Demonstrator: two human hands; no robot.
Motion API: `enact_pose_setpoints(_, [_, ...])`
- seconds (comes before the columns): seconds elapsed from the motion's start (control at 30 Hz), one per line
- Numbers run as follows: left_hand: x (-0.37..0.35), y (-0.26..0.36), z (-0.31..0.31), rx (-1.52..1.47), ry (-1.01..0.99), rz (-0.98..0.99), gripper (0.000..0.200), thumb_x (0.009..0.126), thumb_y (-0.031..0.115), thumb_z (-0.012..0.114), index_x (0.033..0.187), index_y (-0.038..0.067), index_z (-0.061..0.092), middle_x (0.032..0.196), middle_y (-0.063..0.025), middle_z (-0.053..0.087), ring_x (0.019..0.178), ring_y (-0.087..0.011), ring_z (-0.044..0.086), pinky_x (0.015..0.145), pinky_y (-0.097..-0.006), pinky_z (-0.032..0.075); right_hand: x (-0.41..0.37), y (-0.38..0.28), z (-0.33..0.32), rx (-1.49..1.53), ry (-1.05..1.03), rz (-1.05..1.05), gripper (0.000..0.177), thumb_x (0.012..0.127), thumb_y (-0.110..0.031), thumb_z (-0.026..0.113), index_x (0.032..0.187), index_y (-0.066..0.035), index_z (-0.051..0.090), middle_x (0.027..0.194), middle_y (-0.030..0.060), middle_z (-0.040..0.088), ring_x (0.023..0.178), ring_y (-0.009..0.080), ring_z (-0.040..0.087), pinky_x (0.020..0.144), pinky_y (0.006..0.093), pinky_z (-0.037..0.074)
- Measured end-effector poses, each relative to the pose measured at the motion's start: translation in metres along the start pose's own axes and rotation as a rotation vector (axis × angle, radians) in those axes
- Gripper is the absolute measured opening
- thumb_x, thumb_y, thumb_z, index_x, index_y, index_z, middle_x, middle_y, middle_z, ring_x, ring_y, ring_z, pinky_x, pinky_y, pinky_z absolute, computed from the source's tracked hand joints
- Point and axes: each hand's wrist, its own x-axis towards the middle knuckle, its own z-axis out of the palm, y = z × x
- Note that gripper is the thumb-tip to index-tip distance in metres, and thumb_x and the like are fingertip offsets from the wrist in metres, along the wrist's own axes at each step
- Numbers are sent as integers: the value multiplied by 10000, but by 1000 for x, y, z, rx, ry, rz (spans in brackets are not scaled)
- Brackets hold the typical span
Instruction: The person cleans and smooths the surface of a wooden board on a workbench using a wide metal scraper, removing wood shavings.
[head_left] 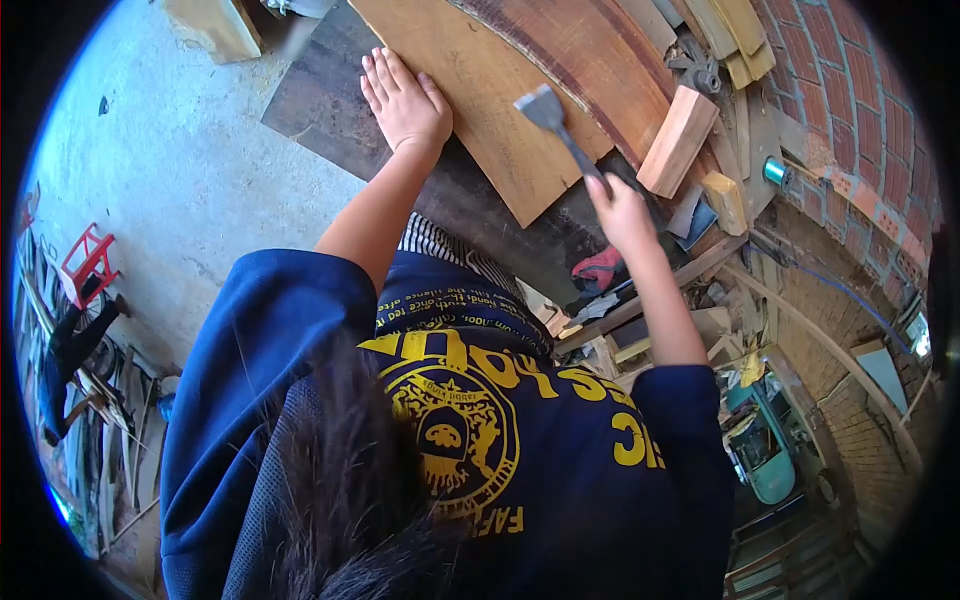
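A flat brush (545, 108) with a dark handle and a pale tip is in my right hand (622, 215), fingers wrapped around the handle's end. Its head is over a smooth brown wooden board (520, 150). My left hand (408, 108) lies flat with fingers stretched out, palm at the board's left edge and over the dark tabletop (320, 90). Beyond the brush, a darker plank with a rough bark edge (600, 75) lies alongside the board.
A squared wood block (678, 140) and a smaller block (725, 203) sit at the right. A green spool (775, 171) is near the brick wall (840, 80). Wood scraps and a red-and-black cloth item (598, 268) are below the table. A red stool (90, 262) stands far left.
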Motion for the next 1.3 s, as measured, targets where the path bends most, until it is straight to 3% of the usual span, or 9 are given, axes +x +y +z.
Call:
enact_pose_setpoints(0.53, [8,-1,7,92,3,116,672,950,337,395,1452,-63,195,1539,-245,179,1462,-356,69,1182,-454,50,-183,13,66,303,375,313,407,891,-499,577,943,-97,601,703,182,642,709,398,636,605,473,469])
enact_pose_setpoints(0.6, [-2,19,-9,336,-141,196,597,957,379,432,1399,-7,324,1526,-221,237,1447,-374,117,1157,-478,119,-197,8,84,427,406,285,435,882,-527,574,922,-94,593,700,177,644,701,382,646,594,463,470])
enact_pose_setpoints(0.67, [-8,56,-45,4,-468,438,405,995,420,401,1161,95,577,1214,-163,613,1119,-349,569,948,-476,395,-206,-4,88,421,394,316,450,879,-542,570,911,-93,589,694,173,643,697,377,649,589,458,472])
enact_pose_setpoints(0.73, [-27,85,-68,-310,-931,554,489,998,446,366,1006,48,651,865,-206,672,856,-409,640,827,-473,480,-208,-14,98,409,371,337,465,875,-556,566,901,-92,586,688,170,642,693,371,653,585,454,474])
enact_pose_setpoints(0.8, [-49,104,-84,-181,-888,745,492,1008,425,377,974,26,663,797,-196,664,808,-389,643,792,-452,486,-207,-16,112,518,413,269,485,871,-578,558,908,-96,587,681,153,645,684,363,657,581,444,483])
enact_pose_setpoints(0.87, [-55,115,-93,-245,-1287,675,459,1009,392,418,989,-7,643,776,-198,643,752,-345,631,724,-407,484,-207,-20,120,523,406,288,487,872,-580,555,914,-96,588,689,147,651,688,362,659,587,440,489])
enact_pose_setpoints(1.07, [-46,99,-108,-256,-1427,683,448,1015,340,459,938,-77,604,725,-133,608,704,-184,576,688,-331,465,-216,-25,135,514,399,266,494,877,-588,540,958,-105,603,727,141,669,707,351,670,600,433,496])
enact_pose_setpoints(1.23, [-10,33,-89,-320,-1525,476,324,999,244,448,940,-29,611,751,-124,626,723,-216,610,695,-321,479,-210,-19,159,620,632,274,426,898,-521,562,975,-105,615,656,96,640,603,260,663,546,380,486])
enact_pose_setpoints(1.3, [30,-8,-73,-234,-1334,570,269,966,197,447,974,-16,612,810,-161,654,776,-271,648,722,-349,493,-204,-6,157,1327,647,449,306,892,-355,650,972,-64,602,585,21,560,508,140,584,483,308,452])
